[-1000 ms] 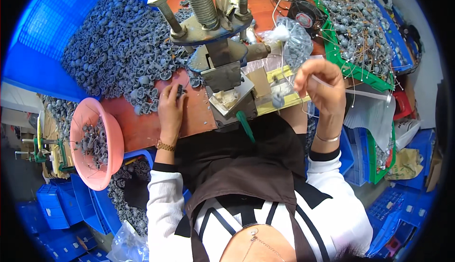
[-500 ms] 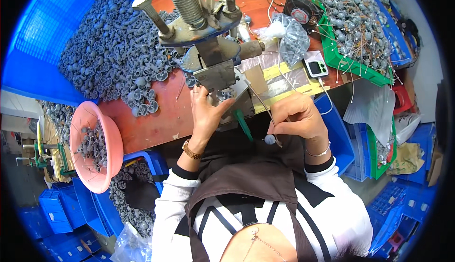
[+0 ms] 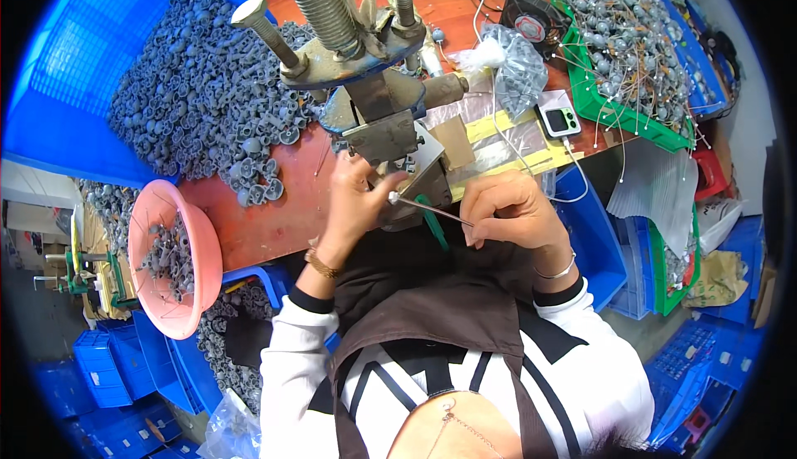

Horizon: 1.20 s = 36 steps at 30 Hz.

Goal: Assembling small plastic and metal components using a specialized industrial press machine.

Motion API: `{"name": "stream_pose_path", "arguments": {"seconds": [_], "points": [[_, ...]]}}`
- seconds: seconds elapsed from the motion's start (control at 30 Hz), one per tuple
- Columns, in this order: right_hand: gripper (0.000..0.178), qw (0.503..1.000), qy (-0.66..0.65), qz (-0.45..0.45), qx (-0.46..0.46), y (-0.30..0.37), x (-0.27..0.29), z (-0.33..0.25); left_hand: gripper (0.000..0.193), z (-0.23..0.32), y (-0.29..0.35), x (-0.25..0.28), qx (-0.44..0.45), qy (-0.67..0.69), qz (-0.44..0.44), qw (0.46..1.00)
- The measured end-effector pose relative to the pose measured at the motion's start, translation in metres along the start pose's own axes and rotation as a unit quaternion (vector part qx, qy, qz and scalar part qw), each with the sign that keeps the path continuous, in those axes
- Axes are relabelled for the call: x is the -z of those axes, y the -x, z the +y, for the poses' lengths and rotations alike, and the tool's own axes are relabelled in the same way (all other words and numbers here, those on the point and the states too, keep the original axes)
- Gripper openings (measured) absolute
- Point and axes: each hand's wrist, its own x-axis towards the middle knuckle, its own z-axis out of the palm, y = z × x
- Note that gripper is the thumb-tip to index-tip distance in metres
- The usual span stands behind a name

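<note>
My right hand (image 3: 519,214) pinches a thin metal rod (image 3: 436,209). The rod slants up to the left and ends in a small white tip (image 3: 393,197). Close to that tip, my left hand (image 3: 359,197) reaches under the steel block of a screw press (image 3: 383,137). Its thumb stretches out, apart from the fingers, whose ends are partly hidden behind the block. Nothing shows between thumb and fingers. A green strip or handle (image 3: 434,225) hangs from the press base, between my hands.
Grey plastic caps (image 3: 216,85) lie heaped at left in front of a blue crate (image 3: 75,69). A pink basin (image 3: 212,272) holds rods with grey parts. At right are a green tray (image 3: 594,98) of wired balls, a small device with a screen (image 3: 559,119) and a plastic bag (image 3: 519,73).
The rod has swung from steep to nearly level, its white tip now near my left thumb. The grey ball end by my right fingers no longer shows. My left hand has shifted slightly.
</note>
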Motion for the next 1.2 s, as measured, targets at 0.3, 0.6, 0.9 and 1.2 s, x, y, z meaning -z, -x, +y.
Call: {"name": "stream_pose_path", "arguments": {"seconds": [0.3,0.6,0.9,1.2], "points": [[0.007,0.992,-0.038,0.075,-0.098,0.010,-0.004,-0.010,0.021,-0.030,-0.024,0.036,0.076,0.107,0.051,0.990],[0.008,0.989,-0.063,0.037,-0.126,0.006,-0.024,-0.004,0.034,-0.068,-0.073,0.076,-0.140,-0.301,-0.021,0.943],[0.005,0.972,0.083,0.170,-0.138,-0.013,-0.041,0.049,0.032,-0.053,-0.006,0.051,0.168,0.535,0.098,0.822],[0.011,0.951,0.215,0.221,-0.003,-0.036,-0.065,0.070,0.024,-0.015,0.031,0.026,0.221,0.664,0.076,0.710]]}}
